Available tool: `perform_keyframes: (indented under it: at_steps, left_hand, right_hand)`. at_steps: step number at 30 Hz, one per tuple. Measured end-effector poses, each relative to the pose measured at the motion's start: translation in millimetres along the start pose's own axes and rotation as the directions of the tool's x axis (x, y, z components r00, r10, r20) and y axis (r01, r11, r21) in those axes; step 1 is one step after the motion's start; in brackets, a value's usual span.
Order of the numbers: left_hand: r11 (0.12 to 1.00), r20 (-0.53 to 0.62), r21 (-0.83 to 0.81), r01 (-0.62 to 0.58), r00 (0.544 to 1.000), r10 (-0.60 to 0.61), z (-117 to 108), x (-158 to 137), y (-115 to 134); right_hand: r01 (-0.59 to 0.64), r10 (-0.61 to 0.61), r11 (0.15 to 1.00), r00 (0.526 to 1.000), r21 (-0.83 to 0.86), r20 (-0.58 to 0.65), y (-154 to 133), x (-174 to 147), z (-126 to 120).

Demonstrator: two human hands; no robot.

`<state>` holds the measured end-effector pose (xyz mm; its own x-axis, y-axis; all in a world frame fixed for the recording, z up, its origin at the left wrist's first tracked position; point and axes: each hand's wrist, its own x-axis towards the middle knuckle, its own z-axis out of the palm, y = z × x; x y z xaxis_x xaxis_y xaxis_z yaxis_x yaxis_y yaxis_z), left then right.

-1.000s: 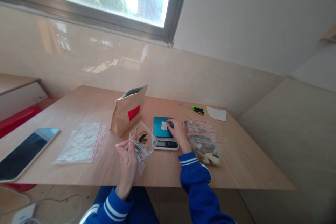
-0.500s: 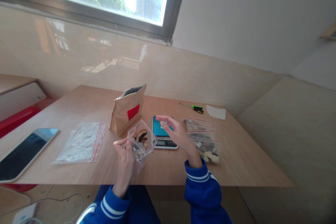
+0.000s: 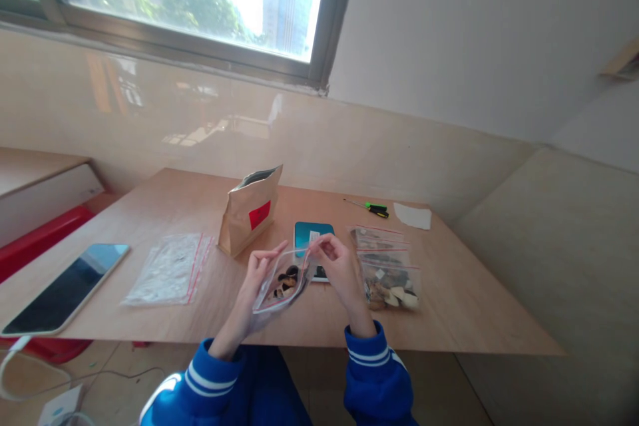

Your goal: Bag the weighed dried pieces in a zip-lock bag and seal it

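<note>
Both hands hold one small clear bag (image 3: 282, 283) up above the near edge of the wooden surface (image 3: 449, 306). The left hand (image 3: 257, 276) pinches the left end of the bag's top between thumb and fingers. The right hand (image 3: 338, 265) pinches the right end of the top the same way. The bag hangs between the two hands and tilts down toward the left. It has a red line along its edge. Inside are some dark and tan pieces, too small to name.

Just behind the hands sits a little scale (image 3: 312, 237) with a blue-green top. The right hand hides part of its front. To the left of the scale stands a brown paper pouch (image 3: 249, 211) with a red label. Its top is open and it leans a bit.

To the right of the right hand lies a row of filled clear bags (image 3: 387, 266). They overlap one another, and the nearest one holds pale and dark pieces. Farther back on the right are a screwdriver (image 3: 372, 208) with a green and black handle and a white scrap of paper (image 3: 413, 215), near each other.

On the left side of the surface lies a flat pile of empty clear bags (image 3: 170, 269) with red edges. Well to the left of those is a tablet (image 3: 64, 287) with a dark screen, at the surface's edge.

Both arms wear blue sleeves (image 3: 367, 363) with white stripes at the cuffs.
</note>
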<state>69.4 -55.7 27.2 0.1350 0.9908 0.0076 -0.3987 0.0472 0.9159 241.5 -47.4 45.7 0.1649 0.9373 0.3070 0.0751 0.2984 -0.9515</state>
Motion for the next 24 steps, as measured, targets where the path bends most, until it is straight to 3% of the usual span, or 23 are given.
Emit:
perform_keyframes:
  at_steps: [3,7,9,13,18,21,24]
  left_hand:
    - [0.994,0.164,-0.11,0.016,0.987,0.002,-6.2,-2.6,4.6]
    - [0.994,0.187,0.052,-0.096,0.979,0.084,-3.7,-9.1,5.6]
    - [0.979,0.138,0.157,-0.129,0.985,0.107,2.6,-11.3,2.0]
    - [0.93,0.025,0.324,-0.174,0.984,0.175,9.5,-11.5,-7.2]
    - [0.792,-0.135,0.54,-0.284,0.9,0.415,-0.2,-3.2,1.8]
    - [0.782,-0.143,0.533,-0.324,0.876,0.461,-0.7,0.7,14.3]
    - [0.887,-0.084,0.351,-0.3,0.933,0.349,4.7,-1.0,19.9]
  right_hand:
    - [-0.024,0.036,0.999,0.967,0.048,-0.25,1.5,-9.6,-2.8]
    - [-0.004,0.026,0.999,0.888,0.049,-0.459,2.6,-21.2,-3.0]
    - [-0.005,0.017,1.0,0.868,0.025,-0.496,0.9,-27.0,0.6]
    - [-0.013,0.006,1.0,0.873,-0.011,-0.488,-7.4,-36.6,5.9]
    - [-0.058,0.03,0.998,0.858,-0.039,-0.513,-16.8,-41.9,-4.4]
    - [-0.059,0.06,0.998,0.862,0.018,-0.503,-17.1,-44.0,-8.8]
    - [-0.002,0.063,0.994,0.813,0.106,-0.579,-14.1,-45.4,-8.7]
